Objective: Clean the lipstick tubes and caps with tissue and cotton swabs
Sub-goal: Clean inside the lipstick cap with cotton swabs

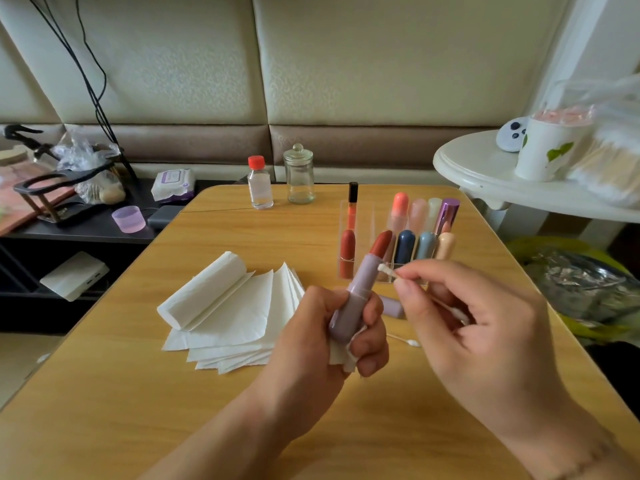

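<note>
My left hand (pixel 332 341) grips an uncapped lilac lipstick tube (pixel 356 292) upright, its red bullet (pixel 381 244) sticking out, with a scrap of tissue (pixel 341 358) tucked in the palm. My right hand (pixel 464 317) pinches a cotton swab (pixel 386 270) whose white tip touches the tube's collar. The lilac cap (pixel 393 306) lies on the table behind my hands. Another cotton swab (pixel 407 341) lies flat between the hands. A clear organizer (pixel 360 237) holds several lipsticks.
A tissue roll with fanned sheets (pixel 225 303) lies left on the wooden table (pixel 242 410). A red-capped bottle (pixel 259 183) and glass jar (pixel 299 174) stand at the back. A white side table (pixel 485 168) on the right carries a cup and swab packs.
</note>
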Demonstrator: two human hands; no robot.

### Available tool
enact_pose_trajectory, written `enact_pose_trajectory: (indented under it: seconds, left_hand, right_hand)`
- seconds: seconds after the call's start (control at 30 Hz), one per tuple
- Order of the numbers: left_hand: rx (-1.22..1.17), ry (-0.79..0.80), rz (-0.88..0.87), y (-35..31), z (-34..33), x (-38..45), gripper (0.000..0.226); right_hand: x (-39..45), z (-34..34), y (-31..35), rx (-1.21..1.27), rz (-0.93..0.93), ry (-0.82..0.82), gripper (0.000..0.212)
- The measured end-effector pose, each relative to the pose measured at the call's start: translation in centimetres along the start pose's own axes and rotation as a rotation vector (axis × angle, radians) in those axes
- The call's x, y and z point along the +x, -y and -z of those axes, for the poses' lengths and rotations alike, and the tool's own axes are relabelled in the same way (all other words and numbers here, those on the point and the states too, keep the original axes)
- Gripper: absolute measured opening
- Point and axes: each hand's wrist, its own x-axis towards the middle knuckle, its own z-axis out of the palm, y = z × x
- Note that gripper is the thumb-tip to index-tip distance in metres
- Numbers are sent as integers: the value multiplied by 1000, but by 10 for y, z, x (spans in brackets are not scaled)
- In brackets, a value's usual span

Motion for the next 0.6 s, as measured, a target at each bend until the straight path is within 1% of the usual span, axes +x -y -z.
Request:
enact_pose_trajectory:
  seconds: [0.2, 0.37, 0.5, 0.6]
  left_hand:
    - [-7, 20, 5, 0, -2, -1, 29]
    - [87, -11, -27, -1, -2, -2, 26]
    - [183, -21, -92, -1, -1, -1, 21]
    - [217, -32, -163, 2, -1, 0, 24]
  right_hand:
    - [1, 1, -2, -10, -24, 7, 15]
    - [1, 1, -1, -10, -25, 3, 15]
    - [1, 1, 0, -17, -30, -10, 14]
    - [2, 2, 2, -8, -34, -10, 16]
